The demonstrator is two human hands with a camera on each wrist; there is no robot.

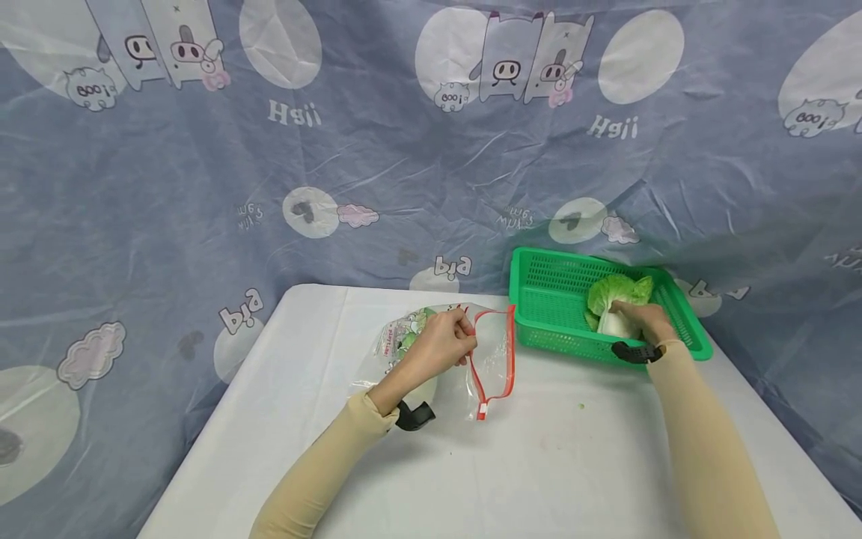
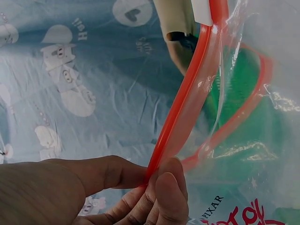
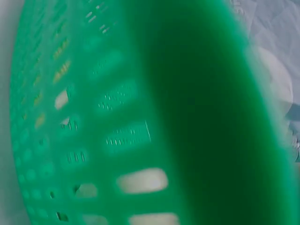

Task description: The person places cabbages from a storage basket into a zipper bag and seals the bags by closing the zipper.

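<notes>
Item: clear zip bag [image 1: 465, 352] with a red seal strip, laid on the white table [image 1: 579, 449] near its middle, mouth turned to the right and standing open. Printed lettering and some green contents were seen at the bag's left end. The red rim at the far side of the mouth was pinched by the left hand [image 1: 441, 343], between thumb and curled fingers [image 2: 168, 197]; in the left wrist view the strip [image 2: 187, 93] was seen rising from that pinch, with the second red rim arching behind it through the clear film. A black strap was worn at the left wrist.

Item: green slotted basket [image 1: 539, 299], placed at the far right of the table, just right of the bag's mouth and very close to it; contact could not be told. A head of leafy cabbage [image 1: 616, 296], pale green with a white base, was lying inside the basket toward its right half.

Item: right hand [image 1: 643, 318], placed inside the basket, resting on the cabbage with its fingers curved over the white part. The grip appeared closed round the cabbage, though the fingertips were hidden. Only the basket's blurred green wall [image 3: 140, 117] was shown in the right wrist view.

Item: both forearms were covered by beige sleeves.

Item: blue-grey cartoon-printed cloth [image 1: 377, 150], hung behind and around the table.
</notes>
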